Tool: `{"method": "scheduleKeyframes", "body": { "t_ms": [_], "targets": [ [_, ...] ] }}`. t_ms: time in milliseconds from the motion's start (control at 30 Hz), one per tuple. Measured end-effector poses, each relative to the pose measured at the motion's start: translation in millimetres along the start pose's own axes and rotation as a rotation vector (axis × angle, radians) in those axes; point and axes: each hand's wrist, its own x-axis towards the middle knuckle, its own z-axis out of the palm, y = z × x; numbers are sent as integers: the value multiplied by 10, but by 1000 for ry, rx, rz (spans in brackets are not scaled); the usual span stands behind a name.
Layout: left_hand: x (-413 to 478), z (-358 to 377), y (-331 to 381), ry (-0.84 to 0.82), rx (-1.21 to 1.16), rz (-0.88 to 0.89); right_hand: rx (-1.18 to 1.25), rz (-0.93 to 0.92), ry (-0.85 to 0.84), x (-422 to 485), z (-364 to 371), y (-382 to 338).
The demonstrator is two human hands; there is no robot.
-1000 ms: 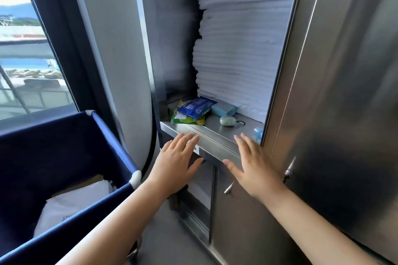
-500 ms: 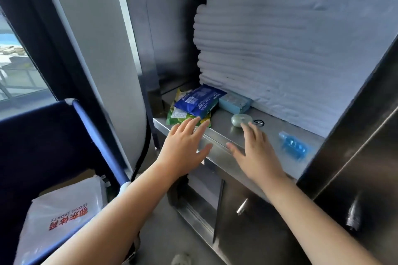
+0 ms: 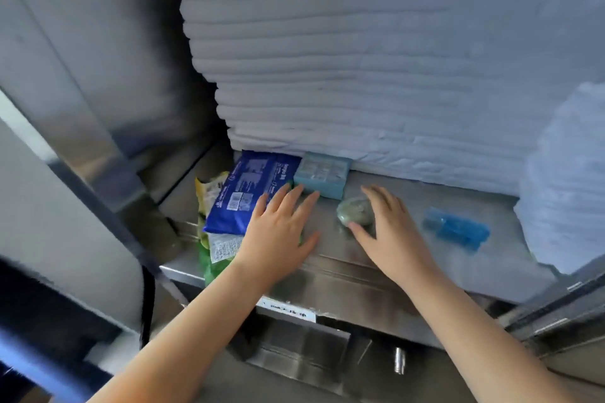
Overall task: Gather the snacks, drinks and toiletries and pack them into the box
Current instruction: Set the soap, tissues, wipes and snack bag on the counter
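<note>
- Step, as we judge it: gathering from the shelf [image 3: 360,275]. Nothing is lifted yet, and the packing box is not in view.
- Left end: green bag [image 3: 209,258] under the blue pack [image 3: 248,193]; the bag reaches the near edge.
- Left hand [image 3: 278,232] is flat, spread and empty over the pack's right side, fingertips at the pale box [image 3: 322,175].
- Right hand [image 3: 393,232] is spread and empty, thumb against the round item [image 3: 355,211]; the blue bottle [image 3: 456,232] lies apart to the right.
- Next: curl the fingers onto the pack and the round item.
- Towels [image 3: 360,59] crowd the far side, so we draw things out towards the near edge.
</note>
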Motion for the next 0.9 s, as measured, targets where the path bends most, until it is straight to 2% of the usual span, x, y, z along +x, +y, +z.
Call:
{"method": "scheduleKeyframes", "body": {
  "t_ms": [333, 733, 900],
  "targets": [
    [254, 177, 249, 153, -170, 210, -38, 43, -36, -45, 15, 113],
    [427, 212, 505, 244, -106, 228, -128, 29, 37, -58, -112, 286],
    [504, 210, 552, 204, -123, 269, -97, 32, 50, -55, -99, 322]
  ]
}}
